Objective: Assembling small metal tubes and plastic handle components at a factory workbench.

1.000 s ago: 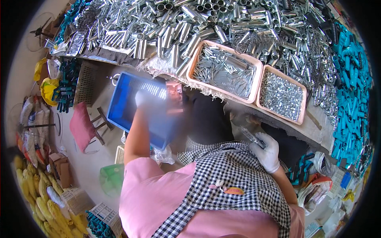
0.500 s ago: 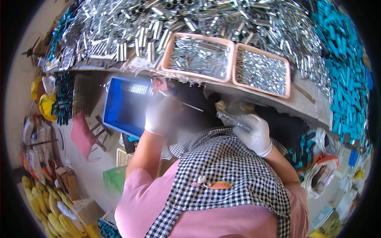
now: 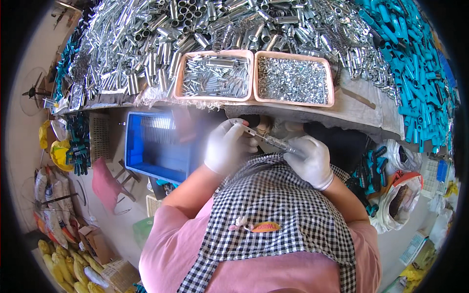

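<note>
White gloves cover both of my hands, held close together above the checked apron (image 3: 273, 205). My left hand (image 3: 228, 147) pinches a thin metal rod (image 3: 250, 131) between thumb and fingertips. The rod slants down to the right and meets the end of a shiny metal tube (image 3: 277, 143); whether it goes inside cannot be made out. My right hand (image 3: 311, 162) has its fingers wrapped round this tube, and its palm hides the tube's lower end.
Ahead is a bench heaped with metal tubes (image 3: 161, 46). One peach tray (image 3: 213, 99) holds metal pins, another (image 3: 293, 103) small metal pieces. Teal parts (image 3: 415, 73) pile up at the right. A blue crate (image 3: 157, 175) stands left of my left hand.
My left hand has moved right and toward my right hand, bringing the rod up to the tube. The view has shifted slightly, and the bench trays appear farther left.
</note>
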A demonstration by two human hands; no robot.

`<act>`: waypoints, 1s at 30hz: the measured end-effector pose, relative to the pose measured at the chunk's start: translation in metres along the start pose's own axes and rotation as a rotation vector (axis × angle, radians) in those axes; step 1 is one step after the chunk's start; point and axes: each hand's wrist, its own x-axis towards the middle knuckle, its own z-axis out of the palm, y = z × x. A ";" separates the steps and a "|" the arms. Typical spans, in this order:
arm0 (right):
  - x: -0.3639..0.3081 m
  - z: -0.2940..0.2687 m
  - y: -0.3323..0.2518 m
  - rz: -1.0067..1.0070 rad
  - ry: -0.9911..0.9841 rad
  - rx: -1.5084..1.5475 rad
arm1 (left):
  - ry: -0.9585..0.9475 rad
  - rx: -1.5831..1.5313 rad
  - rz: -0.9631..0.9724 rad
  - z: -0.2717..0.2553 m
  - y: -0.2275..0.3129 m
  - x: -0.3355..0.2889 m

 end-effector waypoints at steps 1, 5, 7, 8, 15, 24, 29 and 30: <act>0.000 -0.003 0.002 -0.006 -0.004 0.005 | -0.028 0.006 0.000 -0.001 0.000 0.001; 0.002 -0.011 0.007 0.001 0.010 0.038 | -0.068 -0.011 -0.012 0.008 0.004 0.003; 0.002 -0.015 0.011 0.005 0.021 0.045 | -0.075 -0.016 -0.028 0.017 0.006 0.000; 0.002 -0.017 0.011 -0.016 0.020 0.072 | -0.098 0.033 -0.063 0.023 0.007 -0.003; -0.014 -0.032 0.028 -0.018 0.087 0.247 | -0.274 0.238 -0.204 0.047 0.015 0.014; -0.033 -0.071 0.040 0.053 0.188 0.193 | -0.477 1.098 0.236 0.116 0.001 0.013; -0.055 -0.091 0.072 0.069 0.319 0.378 | -0.735 1.142 0.539 0.167 0.012 0.044; -0.064 -0.095 0.079 0.079 0.355 0.385 | -0.677 0.971 0.501 0.185 0.008 0.052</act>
